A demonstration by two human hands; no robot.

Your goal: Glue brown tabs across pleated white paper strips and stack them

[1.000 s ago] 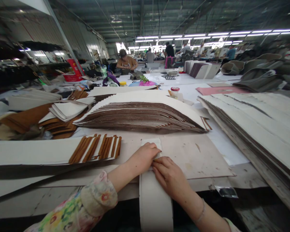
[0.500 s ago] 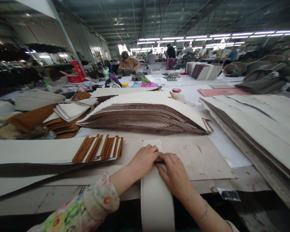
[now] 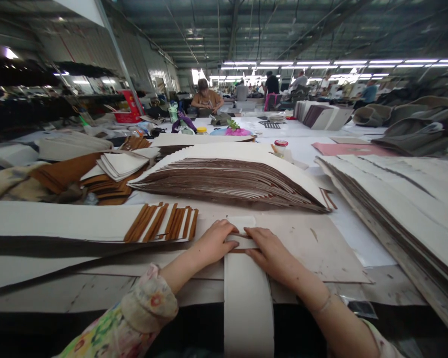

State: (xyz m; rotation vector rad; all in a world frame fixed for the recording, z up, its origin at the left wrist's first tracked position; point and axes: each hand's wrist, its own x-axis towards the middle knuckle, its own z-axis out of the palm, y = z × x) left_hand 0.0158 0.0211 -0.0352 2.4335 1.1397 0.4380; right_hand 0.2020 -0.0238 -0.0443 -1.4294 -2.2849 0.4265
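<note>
A long white strip [image 3: 248,303], which looks like backed fabric or leather, runs from the table toward me and hangs over the front edge. Across its far part is a folded band with a narrow brown edge [image 3: 240,251]. My left hand [image 3: 217,241] grips the left side of this fold, thumb below and fingers above. On the opposite side my right hand [image 3: 272,251] holds the fold the same way. A short white piece [image 3: 242,220] shows just beyond my fingertips.
A fanned stack of white, brown-edged strips [image 3: 231,179] lies ahead. White strips with brown folded ends [image 3: 162,222] are at left, and large white sheets [image 3: 395,194] at right. A beige board [image 3: 306,248] lies beneath. Across the table a person [image 3: 208,99] works.
My hands, close together over the strip, have moved apart to its two sides. The fold and its brown edge now show between them. The view has shifted slightly left.
</note>
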